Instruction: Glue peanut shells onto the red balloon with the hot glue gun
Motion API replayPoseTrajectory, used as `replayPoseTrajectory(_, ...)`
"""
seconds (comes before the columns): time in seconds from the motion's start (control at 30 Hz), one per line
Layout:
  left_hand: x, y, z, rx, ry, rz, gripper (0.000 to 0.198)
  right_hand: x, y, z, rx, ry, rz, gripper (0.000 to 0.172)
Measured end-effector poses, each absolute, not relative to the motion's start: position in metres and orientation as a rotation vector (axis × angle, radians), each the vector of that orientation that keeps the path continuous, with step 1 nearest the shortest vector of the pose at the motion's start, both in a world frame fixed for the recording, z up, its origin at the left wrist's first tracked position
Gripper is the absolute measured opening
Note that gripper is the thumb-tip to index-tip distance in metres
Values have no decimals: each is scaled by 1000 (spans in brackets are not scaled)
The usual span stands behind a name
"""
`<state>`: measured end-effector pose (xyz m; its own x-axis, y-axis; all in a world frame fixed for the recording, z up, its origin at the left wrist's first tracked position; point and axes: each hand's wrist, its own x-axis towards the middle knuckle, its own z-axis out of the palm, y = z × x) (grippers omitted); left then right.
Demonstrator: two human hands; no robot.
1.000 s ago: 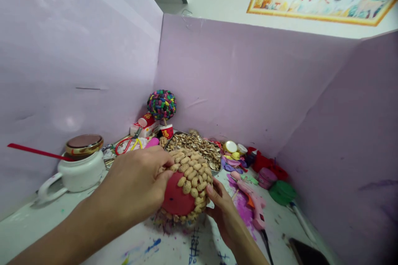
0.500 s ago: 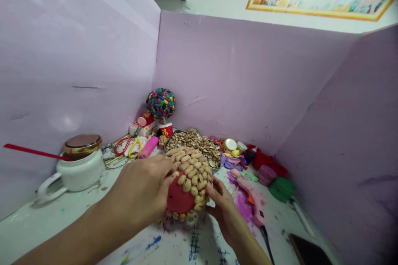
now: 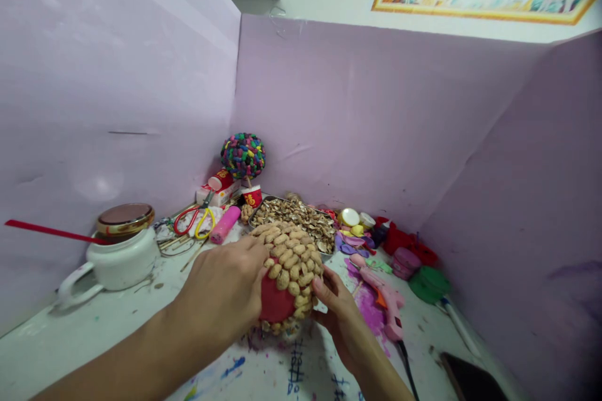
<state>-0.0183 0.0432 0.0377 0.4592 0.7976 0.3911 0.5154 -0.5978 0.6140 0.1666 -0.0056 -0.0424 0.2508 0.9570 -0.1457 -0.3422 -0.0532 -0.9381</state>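
Note:
A red ball (image 3: 277,302) largely covered in whole peanuts (image 3: 294,257) is held low over the table, its bare red patch facing me. My right hand (image 3: 336,301) grips its right side, thumb on the peanuts and fingers around the back. My left hand (image 3: 230,279) rests against the ball's left side, beside the red patch. Its fingers are curled in and the tips are hidden, so whatever they pinch does not show. Just behind the ball lies a tray of broken shells (image 3: 305,219).
At left stand a white mug (image 3: 122,257) and scissors (image 3: 192,222) beside a pink roll (image 3: 226,224). A multicoloured ball tree (image 3: 243,156) stands at the back. On the right lie a pink glue gun (image 3: 383,294) with its cord, a green tub (image 3: 429,284) and a dark phone-like slab (image 3: 473,379).
My left hand has shifted slightly right and covers more of the red patch's left edge. My right hand keeps its grip, and the ball stays nearly in place.

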Motion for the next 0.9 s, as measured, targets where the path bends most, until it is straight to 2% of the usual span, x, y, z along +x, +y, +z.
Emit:
replayPoseTrajectory(0.17, -15, 43, 39, 2629, 1306, 666, 17, 167, -5, -42, -1134, -708, 1222, 51)
replayPoseTrajectory(0.33, -13, 43, 37, 2717, 1362, 549, 17, 166, -4, -43, -1141, -704, 1224, 52)
replayPoseTrajectory(0.63, -12, 47, 33, 2672, 1295, 663, 14, 167, -5, -42, -1162, -691, 1221, 54)
replayPoseTrajectory(0.9, -18, 60, 36, 2444, 868, 873, 17, 170, -6, -44, -1143, -690, 1229, 49)
